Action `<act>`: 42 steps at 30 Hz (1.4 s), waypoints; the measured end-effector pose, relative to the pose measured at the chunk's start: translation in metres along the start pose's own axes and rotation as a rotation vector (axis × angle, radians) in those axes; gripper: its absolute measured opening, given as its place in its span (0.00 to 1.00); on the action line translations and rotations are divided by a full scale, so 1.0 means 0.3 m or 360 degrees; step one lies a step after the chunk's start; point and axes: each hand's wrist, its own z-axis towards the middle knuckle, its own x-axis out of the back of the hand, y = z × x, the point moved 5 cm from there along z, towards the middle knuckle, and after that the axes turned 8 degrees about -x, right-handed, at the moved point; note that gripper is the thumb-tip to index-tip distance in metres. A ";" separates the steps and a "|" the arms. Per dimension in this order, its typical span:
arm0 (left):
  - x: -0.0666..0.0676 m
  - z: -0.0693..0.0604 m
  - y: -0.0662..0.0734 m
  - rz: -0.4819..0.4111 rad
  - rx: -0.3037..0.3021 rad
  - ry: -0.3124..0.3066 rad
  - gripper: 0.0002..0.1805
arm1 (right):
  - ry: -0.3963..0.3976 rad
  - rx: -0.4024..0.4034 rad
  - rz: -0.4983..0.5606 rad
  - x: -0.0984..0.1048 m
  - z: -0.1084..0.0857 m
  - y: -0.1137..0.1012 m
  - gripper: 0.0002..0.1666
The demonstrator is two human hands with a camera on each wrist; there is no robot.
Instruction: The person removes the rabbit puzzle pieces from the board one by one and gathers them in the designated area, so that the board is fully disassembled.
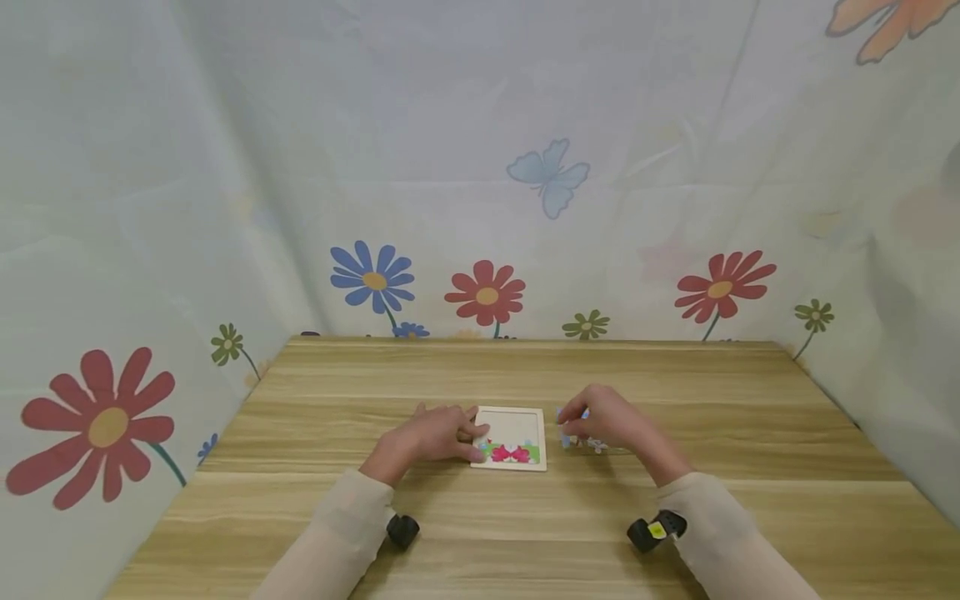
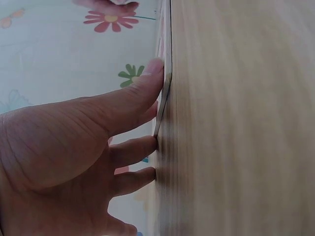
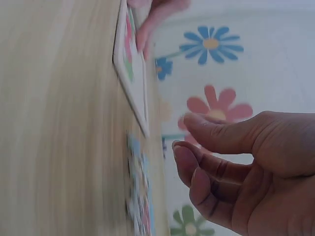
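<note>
A pale puzzle tray [image 1: 545,442] lies flat on the table, with a picture of red-pink and green pieces [image 1: 512,453] along its near side and bare board [image 1: 513,422] beyond. My left hand [image 1: 431,435] rests at the tray's left edge; its thumb [image 2: 147,81] presses there and the other fingers touch down close by. Over the loose puzzle pieces [image 1: 567,437] right of the tray hovers my right hand [image 1: 607,417]. In the right wrist view its fingers are loosely bent, apart from the thumb, with nothing seen between them. That hand partly covers the pieces in the head view.
The wood-grain table [image 1: 525,533] reaches back to a flower-printed cloth [image 1: 450,167], which also hangs on both sides. Each wrist wears a black camera, the left one [image 1: 402,531] and the right one [image 1: 656,531].
</note>
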 end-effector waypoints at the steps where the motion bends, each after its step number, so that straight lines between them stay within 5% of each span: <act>1: 0.000 0.000 0.000 -0.0001 -0.0004 -0.0001 0.33 | -0.0022 0.0008 0.0005 -0.020 0.012 -0.022 0.06; 9: 0.002 -0.002 0.002 0.0024 -0.0015 -0.0016 0.37 | -0.0101 0.0143 -0.0082 -0.169 0.087 -0.154 0.10; 15: 0.001 0.004 0.002 0.0072 -0.0015 -0.0011 0.41 | -0.0124 0.0097 -0.0043 -0.237 0.115 -0.183 0.16; 27: 0.005 0.000 -0.004 0.0096 -0.0069 -0.0057 0.38 | -0.0181 0.0129 -0.0018 -0.275 0.128 -0.202 0.12; 33: 0.004 -0.003 -0.006 0.0057 -0.0049 -0.0037 0.37 | -0.0136 0.0230 -0.0071 -0.284 0.134 -0.212 0.09; 42: 0.003 0.002 -0.014 0.0054 -0.0042 -0.0011 0.37 | -0.0075 0.0193 -0.0051 -0.279 0.131 -0.218 0.14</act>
